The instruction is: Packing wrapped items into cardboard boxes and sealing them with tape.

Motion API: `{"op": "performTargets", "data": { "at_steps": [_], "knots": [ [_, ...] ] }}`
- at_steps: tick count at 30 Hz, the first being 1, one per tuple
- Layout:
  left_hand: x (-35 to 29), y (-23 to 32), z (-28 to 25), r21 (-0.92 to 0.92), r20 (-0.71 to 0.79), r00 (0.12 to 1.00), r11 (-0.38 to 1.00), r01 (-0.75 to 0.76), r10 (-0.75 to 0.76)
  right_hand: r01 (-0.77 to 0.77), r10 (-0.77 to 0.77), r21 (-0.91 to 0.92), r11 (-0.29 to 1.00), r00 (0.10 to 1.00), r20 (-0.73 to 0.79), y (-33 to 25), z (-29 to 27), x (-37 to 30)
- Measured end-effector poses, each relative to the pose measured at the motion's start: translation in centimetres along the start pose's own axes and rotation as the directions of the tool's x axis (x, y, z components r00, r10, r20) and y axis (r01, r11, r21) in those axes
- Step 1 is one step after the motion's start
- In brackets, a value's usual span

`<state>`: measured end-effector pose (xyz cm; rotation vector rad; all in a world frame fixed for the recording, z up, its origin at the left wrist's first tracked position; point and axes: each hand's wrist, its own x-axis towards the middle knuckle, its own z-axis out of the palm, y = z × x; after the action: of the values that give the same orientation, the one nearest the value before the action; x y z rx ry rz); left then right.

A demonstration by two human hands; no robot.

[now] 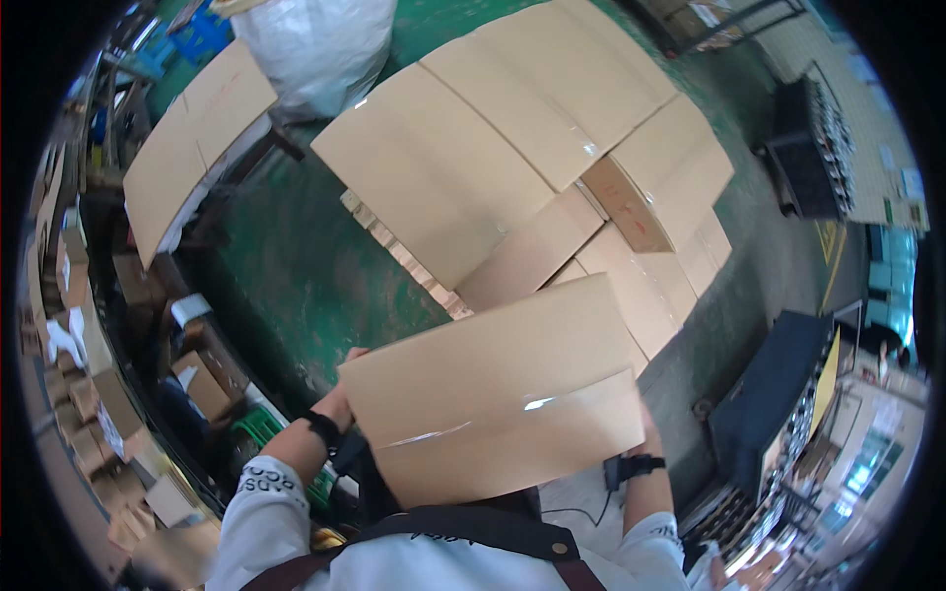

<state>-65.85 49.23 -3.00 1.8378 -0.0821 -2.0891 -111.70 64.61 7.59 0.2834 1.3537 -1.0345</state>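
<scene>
A closed cardboard box with clear tape across its upper face is held in front of my body, slightly tilted. My left hand is pressed against its left end, with a few fingertips showing at the corner. At the opposite end, my right hand grips the box, most of its fingers hidden behind the cardboard. Just beyond the held box, large taped cardboard boxes lie side by side on a wooden pallet. One smaller box among them has red marks on its side.
A cardboard-topped stand is at the left, near a large white sack. Shelving with boxes runs along the left. Dark wheeled racks line the right. Green floor shows left of the pallet.
</scene>
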Motion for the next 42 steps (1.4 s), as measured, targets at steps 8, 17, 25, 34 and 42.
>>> {"op": "performTargets", "data": {
  "at_steps": [8,17,25,34,42],
  "knots": [
    [10.0,-7.1,10.9,-0.546,0.251,0.958,0.797,0.260,-0.141,0.099,-0.117,-0.246,0.964,0.991,-0.061,-16.9,-4.7,13.9],
    [15.0,-5.2,18.9,-0.712,0.172,0.970,0.702,0.004,0.169,0.173,-0.346,-0.905,0.390,0.938,0.030,-23.8,1.7,19.7],
    [19.2,-10.5,20.0,-0.739,0.248,0.969,0.645,0.194,-0.008,0.317,-0.546,-0.947,0.042,0.801,0.244,-22.8,9.3,26.4],
    [17.4,-9.4,20.7,-0.734,-0.119,0.993,0.673,-0.085,-0.005,0.176,-0.764,-0.978,0.110,0.645,0.030,-20.4,11.4,27.4],
    [18.6,-9.7,20.9,-0.623,-0.088,0.996,0.780,-0.057,0.003,0.102,-0.722,-0.984,0.147,0.691,-0.036,-19.5,13.0,26.2]
  ]
}}
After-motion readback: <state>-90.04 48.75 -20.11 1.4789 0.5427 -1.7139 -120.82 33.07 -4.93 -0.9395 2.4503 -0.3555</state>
